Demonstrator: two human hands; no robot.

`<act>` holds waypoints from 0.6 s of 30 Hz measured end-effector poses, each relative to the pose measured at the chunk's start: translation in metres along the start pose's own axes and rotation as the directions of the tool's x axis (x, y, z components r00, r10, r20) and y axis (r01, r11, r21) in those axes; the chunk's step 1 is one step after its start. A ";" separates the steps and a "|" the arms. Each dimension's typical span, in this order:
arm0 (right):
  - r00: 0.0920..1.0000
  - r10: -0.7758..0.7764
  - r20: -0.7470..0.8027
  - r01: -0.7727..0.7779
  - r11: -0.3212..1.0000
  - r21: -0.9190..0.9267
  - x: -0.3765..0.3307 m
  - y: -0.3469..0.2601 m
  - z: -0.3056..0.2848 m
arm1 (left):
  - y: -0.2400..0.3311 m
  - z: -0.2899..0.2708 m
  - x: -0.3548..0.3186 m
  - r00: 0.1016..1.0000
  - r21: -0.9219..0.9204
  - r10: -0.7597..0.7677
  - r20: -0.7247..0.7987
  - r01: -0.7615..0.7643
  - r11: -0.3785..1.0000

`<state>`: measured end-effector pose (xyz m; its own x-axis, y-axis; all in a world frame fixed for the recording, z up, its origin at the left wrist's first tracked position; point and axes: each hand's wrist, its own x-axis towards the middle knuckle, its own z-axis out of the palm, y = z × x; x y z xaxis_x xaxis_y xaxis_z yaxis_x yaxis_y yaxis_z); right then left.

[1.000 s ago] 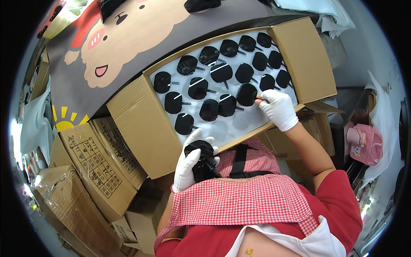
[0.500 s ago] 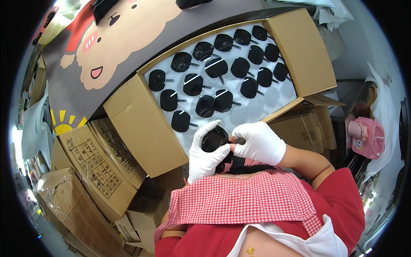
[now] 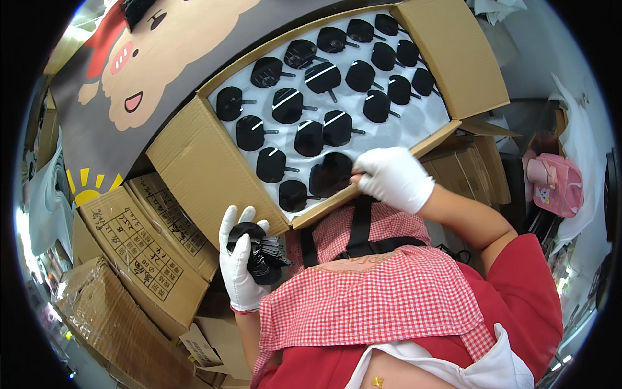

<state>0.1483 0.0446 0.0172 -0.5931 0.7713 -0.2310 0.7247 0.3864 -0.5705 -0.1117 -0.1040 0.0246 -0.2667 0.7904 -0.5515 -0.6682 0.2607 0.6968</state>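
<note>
The white-gloved right hand has left the stack and now holds a black round disc at the open cardboard box's near edge; the white-gloved left hand has dropped lower with its stack of black discs.

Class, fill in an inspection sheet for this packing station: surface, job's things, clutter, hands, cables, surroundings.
Surface: open cardboard box lined with a white sheet.
Job's things: black round paddle-shaped pieces with short stems laid out in rows on the sheet; a stack of the same pieces held below the box.
Clutter: printed cartons at the left.
Hands: left hand, white-gloved, grips the stack; right hand, white-gloved, sets one black piece at the box's near edge.
Cables: nothing seen.
Surroundings: cartoon-print mat beyond the box; pink bag at the right; red checked apron below.
</note>
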 end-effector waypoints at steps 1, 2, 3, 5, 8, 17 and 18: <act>0.999 0.035 -0.007 -0.035 0.999 -0.030 -0.004 0.008 -0.011 | -0.001 0.003 0.003 0.999 -0.003 -0.030 0.026 0.030 1.000; 0.998 0.062 -0.006 -0.063 0.995 -0.079 -0.009 0.017 -0.019 | -0.003 0.008 0.007 0.997 -0.004 -0.061 0.052 0.061 0.998; 0.994 0.111 -0.018 -0.112 0.989 -0.101 -0.014 0.024 -0.027 | -0.006 0.015 0.012 0.993 -0.002 -0.089 0.080 0.089 0.996; 0.982 0.179 -0.060 -0.183 0.980 -0.081 -0.022 0.041 -0.037 | -0.009 0.034 0.020 0.980 -0.010 -0.128 0.149 0.131 0.991; 0.961 0.243 -0.131 -0.255 0.963 -0.090 -0.033 0.066 -0.050 | -0.018 0.069 0.035 0.965 0.060 -0.172 0.196 0.163 0.985; 0.899 0.288 -0.330 -0.368 0.906 -0.211 -0.048 0.121 -0.085 | -0.039 0.116 0.072 0.926 0.171 -0.256 0.278 0.215 0.961; 0.892 0.286 -0.351 -0.382 0.891 -0.244 -0.050 0.128 -0.088 | -0.040 0.122 0.073 0.928 0.177 -0.260 0.268 0.218 0.960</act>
<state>0.3014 0.1001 0.0255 -0.1982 0.9758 -0.0923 0.9581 0.1730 -0.2282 -0.0200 0.0108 0.0129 0.1126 0.8140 -0.5698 -0.5768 0.5205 0.6296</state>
